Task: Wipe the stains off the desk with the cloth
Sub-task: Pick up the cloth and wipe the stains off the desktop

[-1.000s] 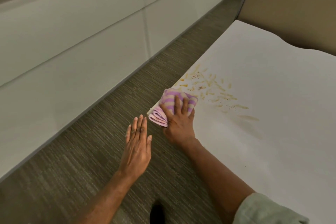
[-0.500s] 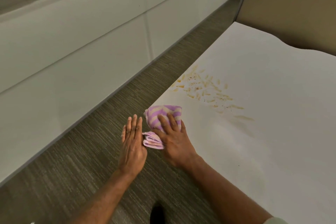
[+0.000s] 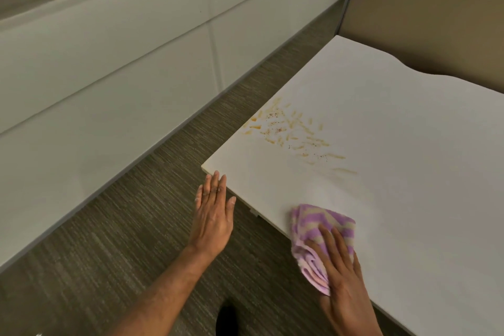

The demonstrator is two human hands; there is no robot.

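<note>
A folded purple and beige striped cloth (image 3: 319,229) lies on the near edge of the white desk (image 3: 403,144), partly hanging over it. My right hand (image 3: 343,281) presses flat on the cloth's near part. Orange-brown stains (image 3: 289,131) with dark specks are spread near the desk's left edge, well beyond the cloth. My left hand (image 3: 214,215) hovers flat with fingers together over the floor, its fingertips just short of the desk's near-left corner, holding nothing.
Grey striped carpet (image 3: 136,226) runs between the desk and a long white panel wall (image 3: 109,76) on the left. A tan partition (image 3: 422,22) stands behind the desk. A dark shoe tip (image 3: 227,319) shows at the bottom.
My right hand has slid the cloth along the near edge to the right, away from the corner and the stains. My left hand stays beside the corner.
</note>
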